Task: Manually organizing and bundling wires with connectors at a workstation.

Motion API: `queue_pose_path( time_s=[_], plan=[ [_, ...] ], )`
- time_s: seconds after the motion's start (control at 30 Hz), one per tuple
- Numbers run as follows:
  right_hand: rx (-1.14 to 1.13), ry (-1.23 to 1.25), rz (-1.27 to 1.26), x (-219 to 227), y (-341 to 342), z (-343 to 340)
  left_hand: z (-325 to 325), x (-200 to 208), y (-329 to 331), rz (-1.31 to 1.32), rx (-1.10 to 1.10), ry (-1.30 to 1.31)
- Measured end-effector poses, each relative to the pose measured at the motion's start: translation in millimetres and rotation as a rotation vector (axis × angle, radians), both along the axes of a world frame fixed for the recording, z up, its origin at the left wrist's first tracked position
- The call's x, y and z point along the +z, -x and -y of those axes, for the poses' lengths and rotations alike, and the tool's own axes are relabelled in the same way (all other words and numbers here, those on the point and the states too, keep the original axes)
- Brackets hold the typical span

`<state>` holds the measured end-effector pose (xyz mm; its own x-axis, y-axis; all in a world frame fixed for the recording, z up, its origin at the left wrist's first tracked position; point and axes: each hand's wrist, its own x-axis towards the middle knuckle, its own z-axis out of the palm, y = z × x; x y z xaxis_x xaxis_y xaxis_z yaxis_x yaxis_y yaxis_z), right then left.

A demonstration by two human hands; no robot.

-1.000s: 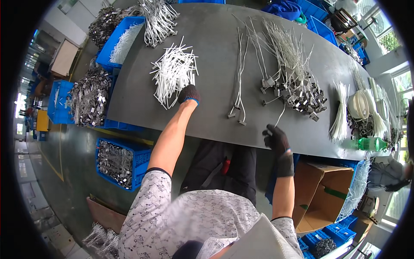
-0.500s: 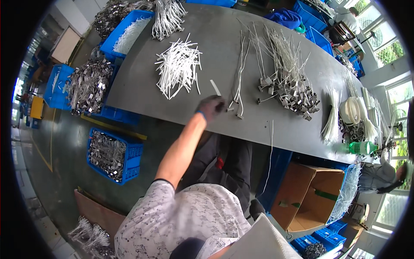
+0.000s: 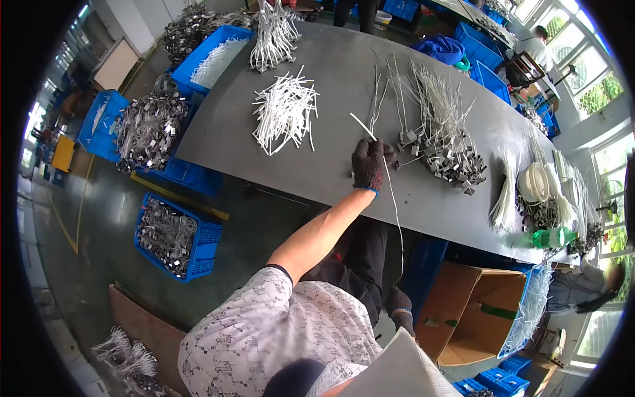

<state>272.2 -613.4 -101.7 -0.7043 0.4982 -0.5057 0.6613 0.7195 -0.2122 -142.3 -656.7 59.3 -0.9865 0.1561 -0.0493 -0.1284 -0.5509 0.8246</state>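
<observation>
The person's left arm swings forward and across the body, elbow a little bent, forearm slanting up to the right, so that the left hand [image 3: 368,165] comes over the grey table [image 3: 337,73] just inside its near edge; from here I can't tell whether it rests on the top. In its dark knitted glove, the fingers are curled together, clamped on a short white tube [image 3: 361,125] that pokes out past the knuckles, slanting up to the left. A thin pale wire [image 3: 397,218] runs from that same fist down over the edge in a gentle curve. Its lower end meets the right hand [image 3: 399,306], gloved too and held low by the thigh, beside the open cardboard box [image 3: 450,291]; I can't tell how tightly those fingers are closed. A heap of white tubes [image 3: 284,112] lies left of the working fist, and wires with metal clips [image 3: 456,155] spread to its right. Farther right, a green bottle [image 3: 554,237] lies on its side, any lettering too small to read.
</observation>
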Motion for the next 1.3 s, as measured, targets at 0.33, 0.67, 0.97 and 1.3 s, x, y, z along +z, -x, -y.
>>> queue_pose_path(
  time_s=[0.33, 0.67, 0.97, 1.3],
  plan=[
    [0.166, 0.17, -0.123, 29.1, 27.7, -10.8, 14.5, -20.4, -9.9, 0.011, -0.51, 0.418],
    [-0.531, 0.582, -1.046, 115.9, 217.8, -13.7, 36.6, -53.0, -83.5, 0.009, -0.803, 0.21],
    [-0.682, 1.001, -0.922, 72.1, 289.7, -33.2, 40.4, -60.9, -58.0, 0.087, -0.635, 0.252],
    [-0.588, 0.109, -0.592, 39.1, 409.1, -135.0, 68.9, -72.5, 77.7, -0.488, -0.492, 1.202]
  ],
)
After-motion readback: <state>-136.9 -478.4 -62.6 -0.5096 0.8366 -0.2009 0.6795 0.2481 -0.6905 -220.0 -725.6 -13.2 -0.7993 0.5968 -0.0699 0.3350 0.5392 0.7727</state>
